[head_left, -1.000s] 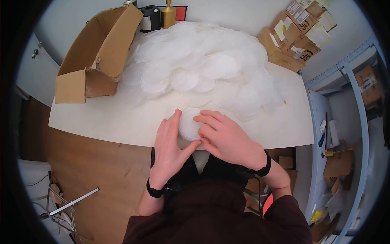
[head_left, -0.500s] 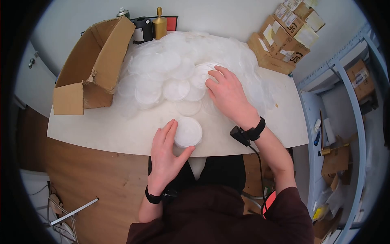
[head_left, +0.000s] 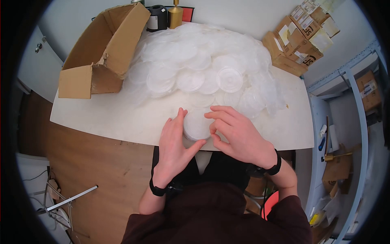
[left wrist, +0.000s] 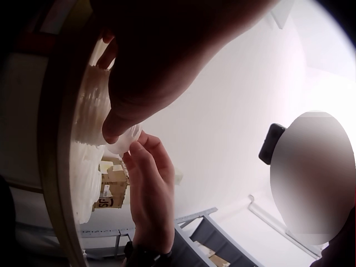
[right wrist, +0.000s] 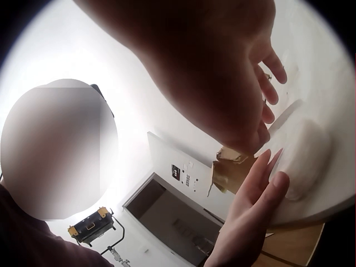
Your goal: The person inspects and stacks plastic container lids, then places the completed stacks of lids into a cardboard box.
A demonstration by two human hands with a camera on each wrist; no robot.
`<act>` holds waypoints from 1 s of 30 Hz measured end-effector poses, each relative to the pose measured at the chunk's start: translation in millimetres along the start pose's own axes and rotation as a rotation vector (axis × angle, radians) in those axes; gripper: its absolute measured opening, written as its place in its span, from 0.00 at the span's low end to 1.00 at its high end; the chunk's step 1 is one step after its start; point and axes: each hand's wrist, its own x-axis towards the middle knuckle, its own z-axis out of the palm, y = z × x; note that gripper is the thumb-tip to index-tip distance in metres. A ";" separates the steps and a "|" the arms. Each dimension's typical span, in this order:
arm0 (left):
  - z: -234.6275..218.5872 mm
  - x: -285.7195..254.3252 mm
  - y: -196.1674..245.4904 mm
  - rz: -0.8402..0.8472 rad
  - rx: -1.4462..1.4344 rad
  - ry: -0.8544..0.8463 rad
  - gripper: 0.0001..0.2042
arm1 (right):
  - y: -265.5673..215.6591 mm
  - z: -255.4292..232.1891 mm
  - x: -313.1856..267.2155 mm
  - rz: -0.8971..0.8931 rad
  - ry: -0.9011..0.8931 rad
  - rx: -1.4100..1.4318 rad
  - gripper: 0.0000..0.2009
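Note:
A stack of clear round plastic lids (head_left: 195, 125) lies near the table's front edge. My left hand (head_left: 172, 142) holds its left side between straight fingers and thumb; the right wrist view shows this hand (right wrist: 250, 214) beside the stack (right wrist: 307, 158). At the stack's right side, my right hand (head_left: 244, 136) has bent fingers. In the left wrist view, the right hand (left wrist: 151, 192) pinches a thin clear lid (left wrist: 124, 143), tilted beside the left thumb. Behind both hands spreads a large loose pile of similar lids (head_left: 191, 79).
An open cardboard box (head_left: 91, 51) stands at the back left of the white table (head_left: 101, 118). Behind the pile are a black container (head_left: 157, 18) and a gold bottle (head_left: 175, 17). Cardboard boxes (head_left: 294, 44) are piled at the back right, and a blue-grey shelf frame (head_left: 355, 95) rises at the right.
My right hand has come back from the pile to the front stack, bringing a lid. The left hand has stayed around the stack. The head view has shifted slightly.

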 end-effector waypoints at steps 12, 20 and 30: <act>1.3 -0.7 -1.0 0.006 0.032 0.007 0.50 | 8.0 16.0 -7.5 -0.037 -0.067 0.058 0.11; 0.1 1.5 4.9 0.005 0.051 0.010 0.48 | 79.9 -1.2 14.5 0.179 0.195 -0.513 0.10; 1.5 1.0 5.3 0.035 0.081 0.052 0.47 | 49.4 -11.5 6.5 0.188 0.203 -0.330 0.06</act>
